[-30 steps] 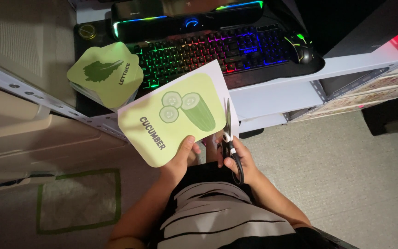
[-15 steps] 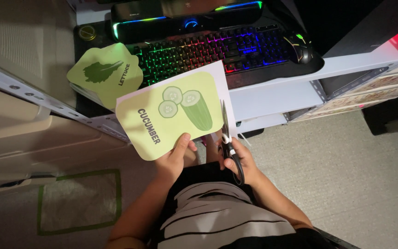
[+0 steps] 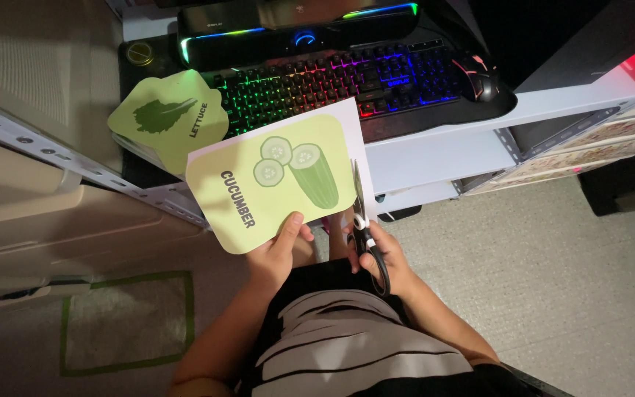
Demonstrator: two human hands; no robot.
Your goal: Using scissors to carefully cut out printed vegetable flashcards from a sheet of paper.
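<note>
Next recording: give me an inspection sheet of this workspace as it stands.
Surface: white desk, partly bare.
Job's things: green cucumber card on white paper; black-handled scissors, blades along its right edge.
Clutter: second green card with a leaf picture, lying left of the backlit keyboard; mouse.
Hands: left hand holds the cucumber card's lower edge; right hand grips the scissors.
Cables: nothing seen.
Surroundings: dim room, carpet, green tape square on floor.

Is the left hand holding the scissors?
No, the left hand grips the green vegetable card, while the right hand holds the scissors.
</note>
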